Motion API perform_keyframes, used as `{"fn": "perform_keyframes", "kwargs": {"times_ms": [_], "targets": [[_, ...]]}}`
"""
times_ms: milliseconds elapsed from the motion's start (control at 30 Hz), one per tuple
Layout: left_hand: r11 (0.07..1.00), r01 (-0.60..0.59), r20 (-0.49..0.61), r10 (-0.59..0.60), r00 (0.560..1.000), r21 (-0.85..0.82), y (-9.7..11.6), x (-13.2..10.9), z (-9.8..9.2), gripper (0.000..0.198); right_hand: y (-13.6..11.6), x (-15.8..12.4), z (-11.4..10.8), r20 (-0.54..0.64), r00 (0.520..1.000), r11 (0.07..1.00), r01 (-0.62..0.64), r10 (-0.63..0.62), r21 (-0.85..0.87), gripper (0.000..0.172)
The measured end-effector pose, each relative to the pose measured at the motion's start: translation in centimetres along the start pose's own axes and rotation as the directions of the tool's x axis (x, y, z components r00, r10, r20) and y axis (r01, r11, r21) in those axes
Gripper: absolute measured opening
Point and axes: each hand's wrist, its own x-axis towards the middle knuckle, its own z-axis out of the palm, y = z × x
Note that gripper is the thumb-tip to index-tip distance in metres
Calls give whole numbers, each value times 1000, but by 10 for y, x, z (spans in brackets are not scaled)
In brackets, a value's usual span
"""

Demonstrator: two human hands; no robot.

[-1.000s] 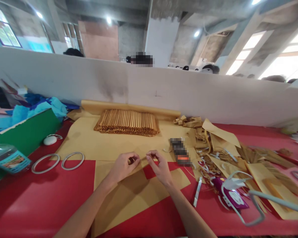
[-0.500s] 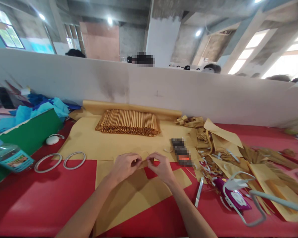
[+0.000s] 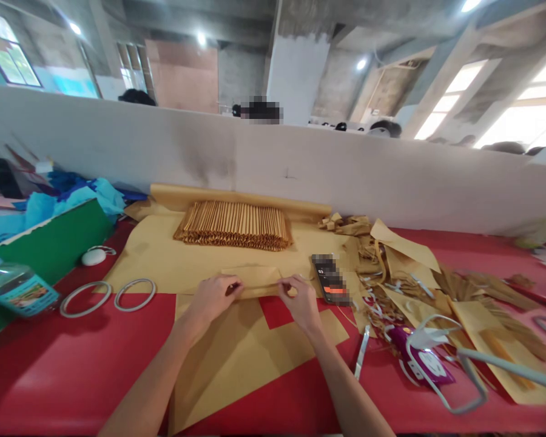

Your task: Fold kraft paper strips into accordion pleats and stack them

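A folded strip of brown kraft paper [image 3: 257, 277] stretches between my two hands at the middle of the table. My left hand [image 3: 215, 298] pinches its left end with closed fingers. At the other end, the fingertips of my right hand [image 3: 301, 302] are closed on the paper. Below my wrists lies a larger kraft paper sheet [image 3: 236, 364]. Beyond my hands, a pleated stack of brown paper [image 3: 234, 224] rests on a wide kraft sheet [image 3: 150, 255]. A phone [image 3: 331, 279] with a lit screen is just right of my right hand.
To the right are a utility knife [image 3: 362, 352], a purple device [image 3: 425, 358] with a pale cable, and paper scraps [image 3: 368, 249]. On the left lie two tape rings [image 3: 135, 295], a clear bottle [image 3: 20, 291] and a green board [image 3: 59, 243]. A white partition [image 3: 346, 176] runs behind.
My hands have moved apart along the paper strip, the left one leftward and the right one slightly rightward. More of the strip now shows between them.
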Motion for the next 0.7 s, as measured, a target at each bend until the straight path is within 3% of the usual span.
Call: {"fn": "perform_keyframes", "kwargs": {"times_ms": [133, 300, 500, 700], "targets": [[996, 47, -3, -47, 999, 75, -4, 2, 3, 23, 3, 0, 1, -29, 999, 978, -34, 29, -207, 17], [985, -78, -45, 85, 995, 151, -4, 2, 10, 19, -1, -4, 0, 34, 999, 929, 48, -38, -366, 18], [987, -94, 2, 94, 996, 130, -8, 4, 17, 22, -4, -5, 4, 243, 956, 910, 243, -166, -337, 20], [987, -139, 29, 137, 990, 82, -12, 4, 16, 24, -4, 0, 8, 309, 937, 903, 269, -164, -335, 17]]}}
